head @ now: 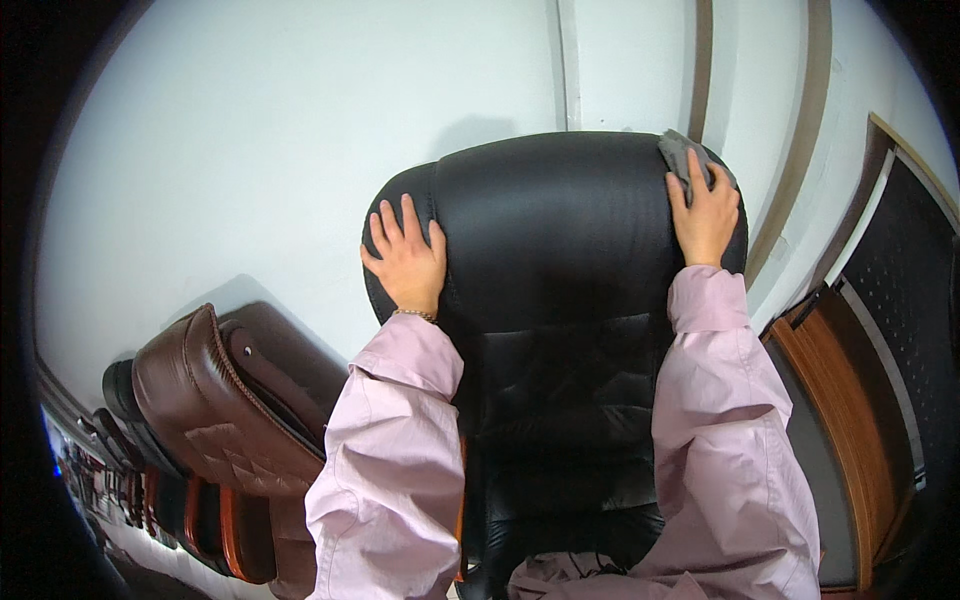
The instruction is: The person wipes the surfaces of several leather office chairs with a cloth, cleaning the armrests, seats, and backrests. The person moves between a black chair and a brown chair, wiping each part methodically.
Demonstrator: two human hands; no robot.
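Note:
A black leather office chair [555,225] stands upright in front of me, its backrest facing me. My left hand [409,262] lies on the upper left side of the backrest with its fingers spread, holding nothing. At the top right corner, my right hand [703,214] presses a grey cloth [681,154] against the leather, its fingers over the cloth. The chair's seat is partly hidden by my clothing and sleeves.
A brown leather office chair [180,390] stands at the left, with a row of more chairs behind it. The white wall [262,150] rises behind the backrest. Wooden furniture [840,405] and a black perforated panel [907,285] are at the right.

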